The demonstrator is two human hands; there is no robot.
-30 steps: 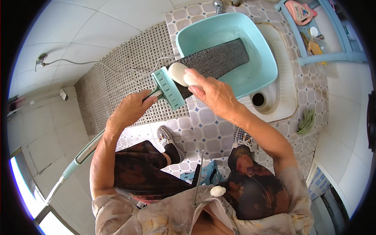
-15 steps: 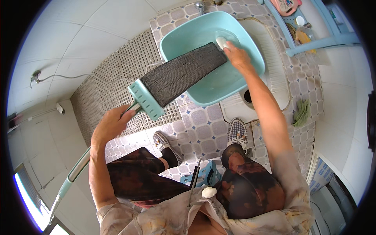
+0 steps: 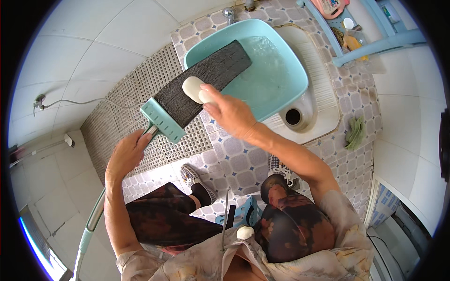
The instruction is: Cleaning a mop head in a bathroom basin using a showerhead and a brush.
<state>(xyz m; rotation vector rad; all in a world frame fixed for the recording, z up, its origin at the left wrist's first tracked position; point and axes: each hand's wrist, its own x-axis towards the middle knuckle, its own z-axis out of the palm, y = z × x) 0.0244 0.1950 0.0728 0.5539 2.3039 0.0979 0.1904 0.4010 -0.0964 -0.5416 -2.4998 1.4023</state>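
Across the left part of a light teal basin (image 3: 298, 77) with water in it lies a flat mop pad (image 3: 226, 65), dark grey and ribbed. Its near end sits in a teal mop head (image 3: 161, 120) outside the rim. My left hand (image 3: 125, 152) is closed round the mop's pole (image 3: 96, 213) just below that head. In my right hand (image 3: 232, 112) is a white oval scrub brush (image 3: 191, 89), gripped by its short handle and resting over the near half of the pad. Its bristle side is hidden.
Under and beside the basin is a white squat toilet (image 3: 323, 89) with a dark drain hole. A perforated mat (image 3: 136, 70) covers the floor at left. A blue shelf (image 3: 370, 50) with bottles stands far right, a green cloth (image 3: 356, 133) below it. A tap (image 3: 228, 14) is behind.
My right hand has moved left and nearer with the brush, from the pad's far end in the basin to its near half. The basin's water now ripples. My left hand keeps its hold.
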